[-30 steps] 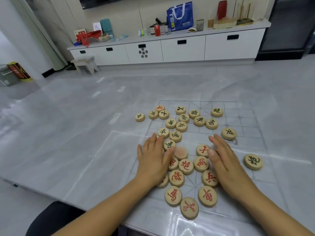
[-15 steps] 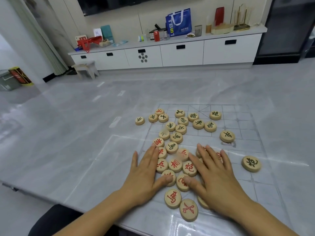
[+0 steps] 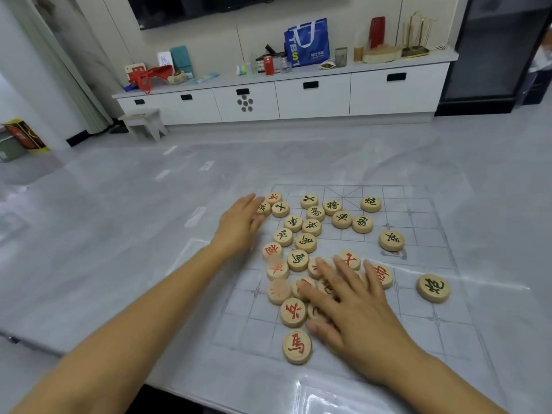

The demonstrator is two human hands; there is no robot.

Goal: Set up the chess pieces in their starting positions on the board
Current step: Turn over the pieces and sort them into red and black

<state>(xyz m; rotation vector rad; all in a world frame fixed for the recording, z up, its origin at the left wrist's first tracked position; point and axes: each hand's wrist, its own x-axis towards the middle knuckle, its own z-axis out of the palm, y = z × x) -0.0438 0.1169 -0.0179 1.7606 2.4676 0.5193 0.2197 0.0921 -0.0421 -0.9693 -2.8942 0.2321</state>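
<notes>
Chess pieces: red and black jumbled in loose heap on board. None in starting position; judge whole setup left. Your left hand: fingers straight, touching far-left pieces. Your right hand: fingers spread flat over red cluster.

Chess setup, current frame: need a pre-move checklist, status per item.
1. Left hand free: flat, at the far-left black-lettered pieces, grips nothing: ok.
2. Right hand free: spread flat over red-lettered pieces, grips none: ok.
3. Board grid readable: lines visible around the heap: ok.
4. Starting positions: both colours lie in a loose heap, partly mixed, none lined up: not ok.
5. Faces under the right hand readable: covered: cannot tell.
6. Lone black-lettered piece reachable: lies apart, right of the right hand, nothing over it: ok.
</notes>
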